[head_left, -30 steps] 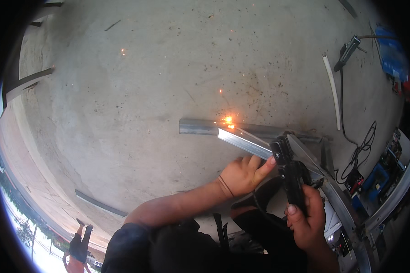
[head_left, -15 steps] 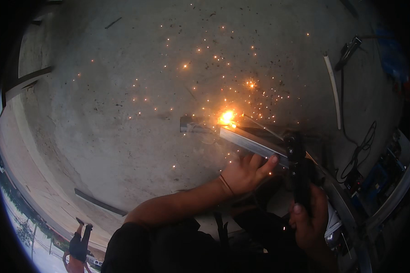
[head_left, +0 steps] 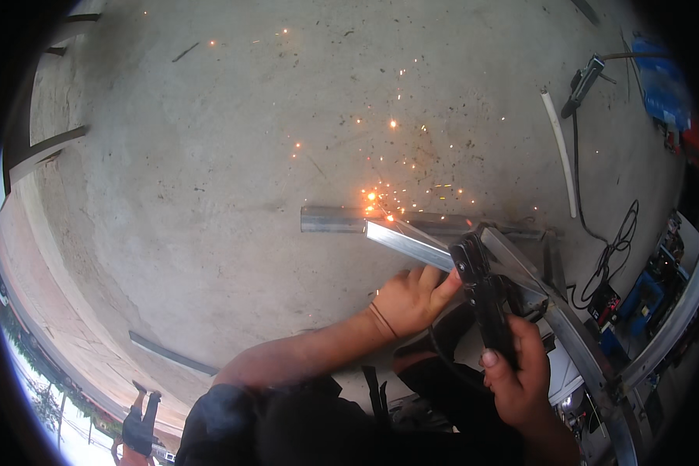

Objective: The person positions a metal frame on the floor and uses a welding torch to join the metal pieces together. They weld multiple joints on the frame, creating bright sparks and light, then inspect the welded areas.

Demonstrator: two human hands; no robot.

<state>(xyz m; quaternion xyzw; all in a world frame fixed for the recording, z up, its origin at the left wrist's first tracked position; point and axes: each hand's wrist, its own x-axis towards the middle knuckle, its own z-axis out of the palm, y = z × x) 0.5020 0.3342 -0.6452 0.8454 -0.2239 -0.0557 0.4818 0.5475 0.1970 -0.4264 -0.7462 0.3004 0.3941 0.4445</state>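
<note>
The blue box (head_left: 639,297) at far right has contents too small to tell. Left hand (head_left: 408,301) grips the bar (head_left: 410,247) near the beam (head_left: 326,220); right hand (head_left: 523,379) grips the holder (head_left: 485,299). The bar's long axis points up-left.

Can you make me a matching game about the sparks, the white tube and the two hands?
Things:
1. sparks
2. left hand
3. white tube
4. right hand

Places and colours:
A. closed round a black handle
B. lying on the grey floor
C. glowing orange
D. up against the shiny metal bar

Right pairs: 1-C, 2-D, 3-B, 4-A
</note>
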